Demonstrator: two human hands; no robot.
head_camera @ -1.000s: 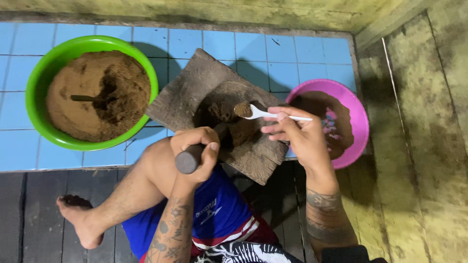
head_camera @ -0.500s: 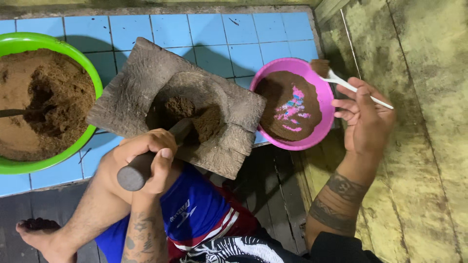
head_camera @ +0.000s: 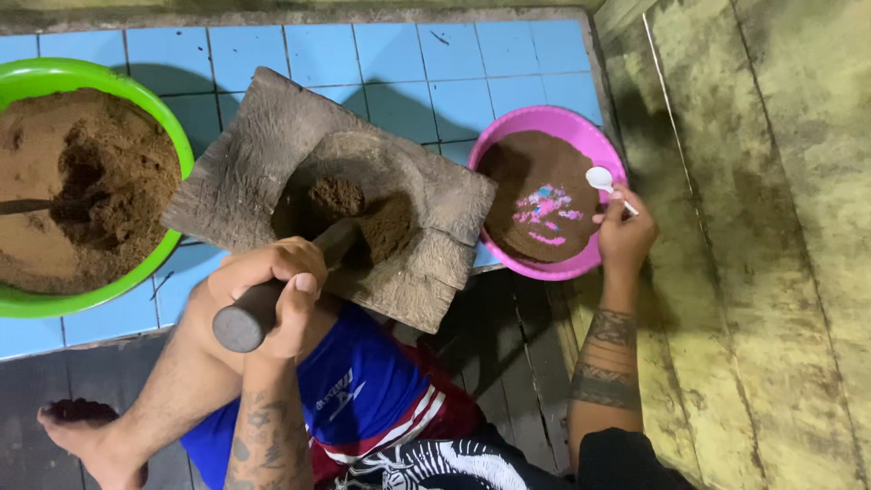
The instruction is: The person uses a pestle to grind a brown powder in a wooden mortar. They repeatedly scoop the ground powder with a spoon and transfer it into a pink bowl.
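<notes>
The left hand [head_camera: 272, 286] is clamped on the dark pestle [head_camera: 272, 299], resting in the stone mortar [head_camera: 363, 209]. Right of the mortar, the right hand [head_camera: 621, 236] pinches a white spoon [head_camera: 606, 184] over the pink bowl [head_camera: 581, 127]. It seems a transfer step; next calls for careful scooping.

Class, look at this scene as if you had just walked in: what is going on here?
A seated person grips a dark cylindrical pestle in the left hand, its tip in brown paste in a rough grey stone mortar. The right hand holds a small white plastic spoon over a pink plastic bowl of dark paste. A green plastic bowl of brown paste sits on the blue tiles.
</notes>
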